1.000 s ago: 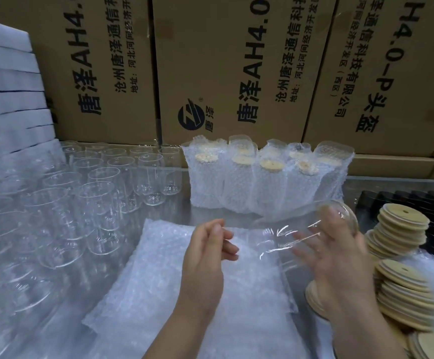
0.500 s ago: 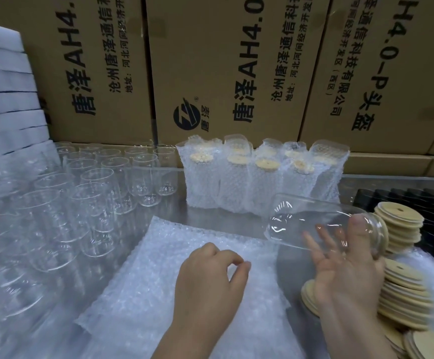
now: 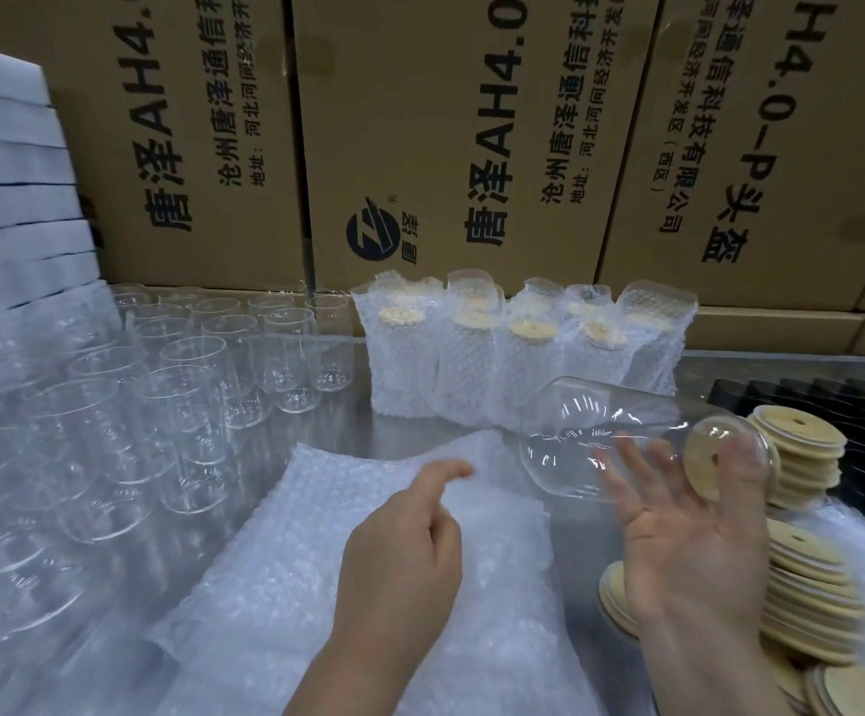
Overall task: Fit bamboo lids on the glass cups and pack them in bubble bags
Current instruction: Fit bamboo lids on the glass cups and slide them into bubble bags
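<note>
cradling a glass cup [image 3: 600, 436] on its side, the right hand [image 3: 694, 550] has its fingers spread under the glass and its thumb up against the mouth end, where a bamboo lid [image 3: 706, 459] shows through the glass. the cup is up in the air just off the far right corner of the pile of bubble bags [image 3: 275, 586], clear of the counter [image 3: 337, 431].

over to the left hand [image 3: 399, 555]: it sits on top of that pile, index finger stretched forward, the other fingers curled. whether it pinches the top bag i cannot tell, that spot is blurred.

behind the pile, a row of wrapped cups [image 3: 471, 374] stands upright, pale lids showing at the tops. left of the pile, a crowd of empty glass cups [image 3: 187, 385], mouths up. right of the pile, stacks of loose bamboo lids [image 3: 802, 576], leaning and uneven, and a black tray [image 3: 807, 400] beyond them. far behind the pile, big cardboard boxes [image 3: 445, 121] with printed lettering wall off the back.
</note>
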